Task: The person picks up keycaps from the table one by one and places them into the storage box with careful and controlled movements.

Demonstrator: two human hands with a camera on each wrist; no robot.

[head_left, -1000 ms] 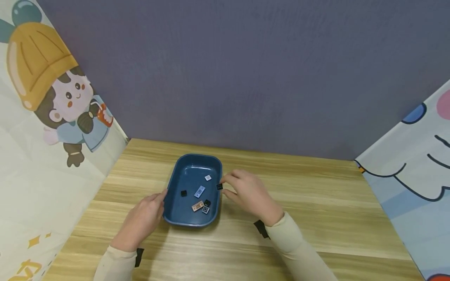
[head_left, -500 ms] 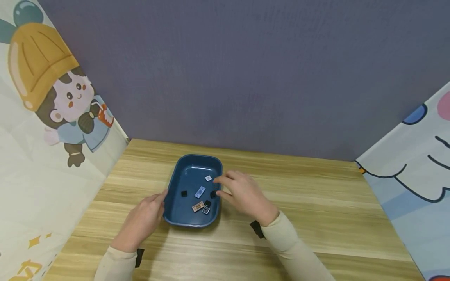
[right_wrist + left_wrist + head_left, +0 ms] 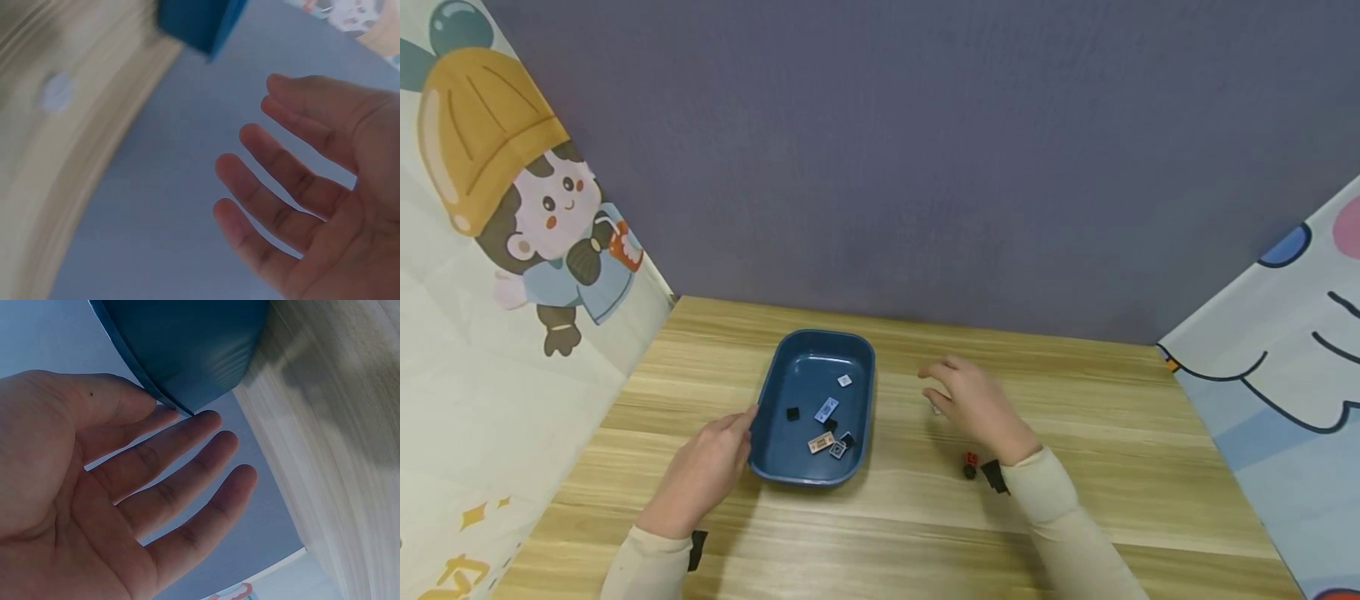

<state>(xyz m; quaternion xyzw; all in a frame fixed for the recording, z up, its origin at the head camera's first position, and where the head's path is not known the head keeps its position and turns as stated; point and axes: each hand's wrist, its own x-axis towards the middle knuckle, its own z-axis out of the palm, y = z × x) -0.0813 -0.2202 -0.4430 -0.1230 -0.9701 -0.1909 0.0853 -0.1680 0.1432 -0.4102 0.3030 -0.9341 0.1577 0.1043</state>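
Observation:
My left hand (image 3: 709,467) pinches the left rim of a dark blue tray (image 3: 811,481) between thumb and index finger, the other fingers spread in the left wrist view. Inside the tray lie a small white tile (image 3: 845,381), a light blue rectangular tile (image 3: 827,410), a tan printed tile (image 3: 822,442), a grey-framed square tile (image 3: 838,450) and several small black pieces (image 3: 793,413). To the tray's right, my right hand (image 3: 977,408) hovers over the table with loosely bent fingers and nothing in them. Partly under it is a small white piece (image 3: 935,409), blurred in the right wrist view.
A small red and black piece (image 3: 971,465) lies on the wooden table (image 3: 865,542) near the right wrist. A grey-purple wall (image 3: 910,167) closes off the back. Cartoon-printed sheets (image 3: 572,317) stand at both sides.
My right hand let a black piece drop into the tray, then moved right, off the tray. Black pieces in the tray shifted. The white and red-black pieces came into view. The left hand stayed put.

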